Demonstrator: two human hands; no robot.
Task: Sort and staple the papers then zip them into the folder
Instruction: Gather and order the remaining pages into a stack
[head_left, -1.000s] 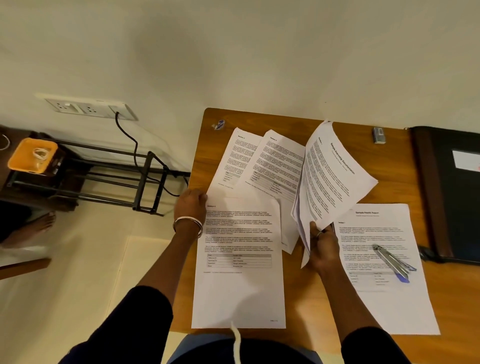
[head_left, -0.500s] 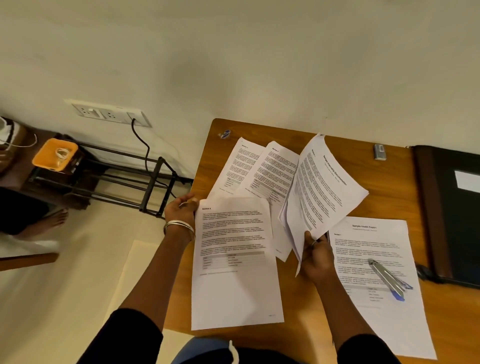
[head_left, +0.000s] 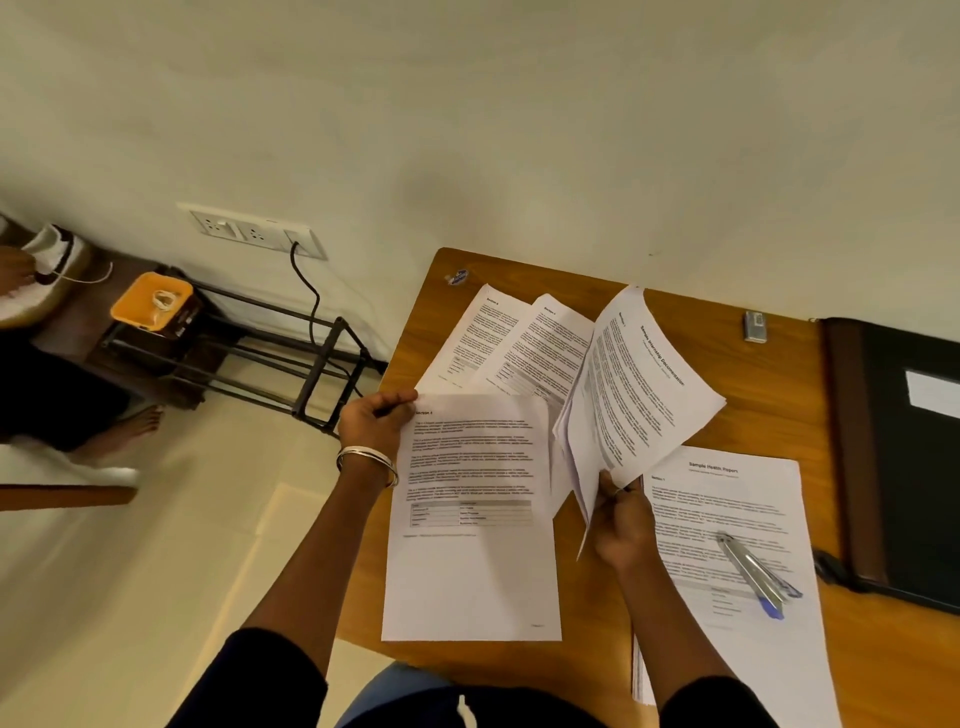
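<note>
Across the wooden desk (head_left: 779, 395) floppy sheets are lying loose, the left hand (head_left: 375, 422) pinching one page's (head_left: 470, 519) upper-left corner while the right hand (head_left: 621, 519) is gripping a light, bending sheaf (head_left: 634, 395) by its lower edge at mid-frame.

I am at a wooden desk (head_left: 769, 395) pushed against a plain cream wall (head_left: 519, 130), in what looks like a home room: at ten o'clock a wall socket strip (head_left: 249, 231), a black metal rack (head_left: 311, 364), and someone's bare foot (head_left: 132, 423) on the floor.
</note>
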